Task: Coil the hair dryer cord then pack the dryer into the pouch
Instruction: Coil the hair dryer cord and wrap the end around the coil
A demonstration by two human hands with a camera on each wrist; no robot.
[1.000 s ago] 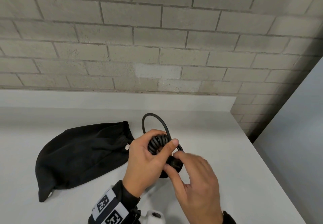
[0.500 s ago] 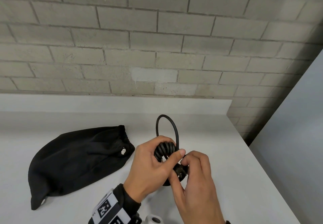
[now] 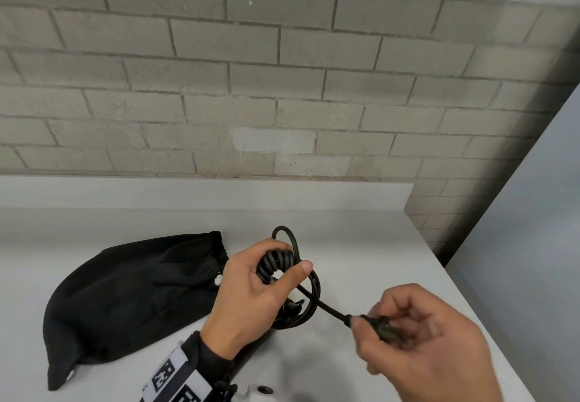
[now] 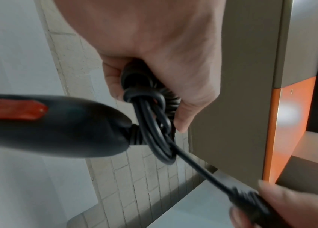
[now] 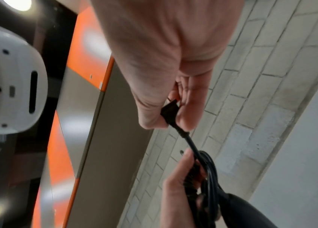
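Wristband (image 3: 175, 379) at the bottom edge of the head view, on your left forearm: black-and-white square code markers, no readable text. No brand or lettering legible anywhere else.

Your right hand (image 3: 420, 342), lower right of the head view, fingers curled, pinches the plug (image 3: 384, 328) between thumb and fingertips; motion-blurred. A short straight run of cord (image 3: 326, 307) leads up-left from the plug to your left hand.

Your left hand (image 3: 251, 295), centre of frame, is clenched round the coiled bundle of cord, thumb (image 3: 298, 271) laid across the wraps, one loop sticking up above the fingers.

Left wrist view: the hair dryer (image 4: 56, 125) handle hangs just under that hand, black with a red-orange switch (image 4: 12, 111), in the left middle of the frame, its cord end touching the loops. The dryer body is out of frame.

Pouch (image 3: 131, 291) lies flat on the white counter (image 3: 361, 244) at lower left of the head view, black, drawstring mouth towards your left hand, just beside it. The dryer is outside the pouch.

Grey block wall (image 3: 282, 87) fills the upper frame behind the counter.
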